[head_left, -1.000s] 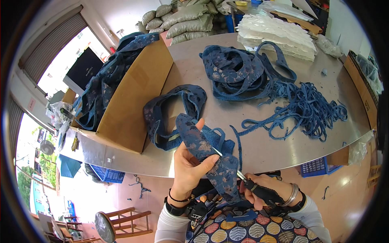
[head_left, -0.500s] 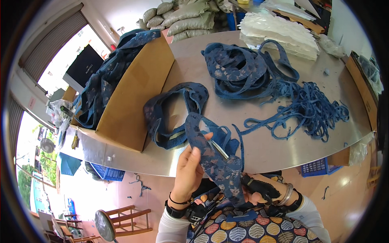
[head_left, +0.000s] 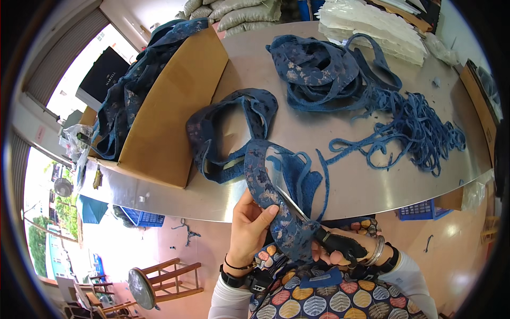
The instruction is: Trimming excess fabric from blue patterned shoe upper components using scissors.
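Holding blue floral fabric strip (head_left: 276,212) w/ your left hand (head_left: 249,226), fingers pinched shut on it; right hand (head_left: 340,250) grips scissors (head_left: 313,226), blades cutting strip, above table (head_left: 372,181) edge.

The blue fabric strip (head_left: 276,212) hides most of my right hand (head_left: 340,252) and my scissors' (head_left: 297,210) handles; the desk (head_left: 372,175) runs off at the right edge.

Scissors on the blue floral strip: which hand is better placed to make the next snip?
Right, probably. The right hand grips the black-handled scissors, blades against the blue floral strip. The left hand only pinches the strip, holding it up.
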Tool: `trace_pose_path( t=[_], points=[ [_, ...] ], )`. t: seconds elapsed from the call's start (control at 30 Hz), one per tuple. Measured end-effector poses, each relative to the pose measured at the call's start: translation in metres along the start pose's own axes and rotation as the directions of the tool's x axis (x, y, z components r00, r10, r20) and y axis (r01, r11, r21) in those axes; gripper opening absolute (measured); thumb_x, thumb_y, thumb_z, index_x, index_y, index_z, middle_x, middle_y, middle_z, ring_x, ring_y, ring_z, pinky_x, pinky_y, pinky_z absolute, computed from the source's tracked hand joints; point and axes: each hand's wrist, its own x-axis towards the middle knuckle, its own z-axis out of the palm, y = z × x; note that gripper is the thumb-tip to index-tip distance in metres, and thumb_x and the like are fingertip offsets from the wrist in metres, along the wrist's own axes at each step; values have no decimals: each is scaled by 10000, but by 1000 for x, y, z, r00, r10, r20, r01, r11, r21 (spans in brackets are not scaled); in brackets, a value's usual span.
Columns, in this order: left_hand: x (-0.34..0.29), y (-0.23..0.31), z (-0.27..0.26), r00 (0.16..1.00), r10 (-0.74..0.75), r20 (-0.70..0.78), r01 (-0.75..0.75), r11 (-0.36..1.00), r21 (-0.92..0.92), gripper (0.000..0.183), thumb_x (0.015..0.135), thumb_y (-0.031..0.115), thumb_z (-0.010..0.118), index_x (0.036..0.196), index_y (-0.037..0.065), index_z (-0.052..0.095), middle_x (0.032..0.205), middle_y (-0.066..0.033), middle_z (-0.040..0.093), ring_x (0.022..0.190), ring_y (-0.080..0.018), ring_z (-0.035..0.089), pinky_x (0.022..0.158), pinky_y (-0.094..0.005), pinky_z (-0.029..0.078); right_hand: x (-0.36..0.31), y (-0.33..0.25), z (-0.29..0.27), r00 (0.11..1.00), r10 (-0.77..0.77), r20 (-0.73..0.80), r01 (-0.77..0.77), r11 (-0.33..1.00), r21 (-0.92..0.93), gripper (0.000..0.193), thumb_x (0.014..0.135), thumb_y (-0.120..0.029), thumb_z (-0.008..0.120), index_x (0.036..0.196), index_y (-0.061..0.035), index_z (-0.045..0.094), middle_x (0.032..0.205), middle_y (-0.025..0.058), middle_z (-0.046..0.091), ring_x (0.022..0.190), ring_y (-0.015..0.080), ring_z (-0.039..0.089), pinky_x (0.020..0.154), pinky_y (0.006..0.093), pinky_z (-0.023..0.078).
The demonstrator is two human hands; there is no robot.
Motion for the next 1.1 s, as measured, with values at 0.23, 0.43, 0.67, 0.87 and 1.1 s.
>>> trace_pose_path(
  t=[0.23, 0.43, 0.67, 0.87, 1.1],
  points=[
    [-1, -3, 5, 995, 98, -28, -96, 993, 72, 483, 794, -56, 574, 1237, -32, 382, 1117, -107, 540, 980, -157, 545, 854, -281, 443, 1, 2, -2, 993, -84, 84, 98, 980, -174, 603, 772, -633, 484, 907, -45, 501, 678, 13, 535, 631, 125, 531, 680, 210, 398],
    [-2, -7, 8, 989, 139, -57, -133, 986, 105, 480, 789, -49, 587, 1227, -36, 391, 1105, -98, 541, 976, -148, 538, 865, -275, 428, 7, 18, 8, 986, -144, -85, 108, 937, -332, 405, 881, -444, 456, 951, -47, 495, 671, -27, 540, 603, 92, 523, 582, 181, 401],
    [-3, -7, 9, 986, 152, -66, -145, 985, 99, 472, 786, -51, 587, 1220, -28, 401, 1116, -104, 537, 983, -158, 539, 864, -286, 436, 6, -1, 13, 985, -30, -169, -18, 962, -273, 321, 943, -244, 312, 843, -45, 542, 645, 18, 563, 566, 108, 535, 558, 201, 425],
    [-3, -12, 11, 983, 174, -61, -171, 984, 52, 486, 785, -66, 575, 1229, -31, 381, 1135, -122, 523, 990, -177, 544, 859, -299, 453, 1, 14, 11, 999, -41, 30, 32, 967, 252, 561, 788, -529, 541, 969, -4, 462, 773, 55, 546, 551, 114, 522, 492, 192, 398],
    [-8, -22, 11, 987, 142, -68, -139, 989, 47, 485, 786, -86, 557, 1232, -35, 373, 1130, -124, 521, 974, -172, 549, 843, -290, 460, -2, 24, 15, 994, -106, 39, 102, 990, 95, 777, 683, -742, 460, 950, -14, 440, 783, 32, 513, 658, 124, 485, 580, 226, 378]
  ],
)
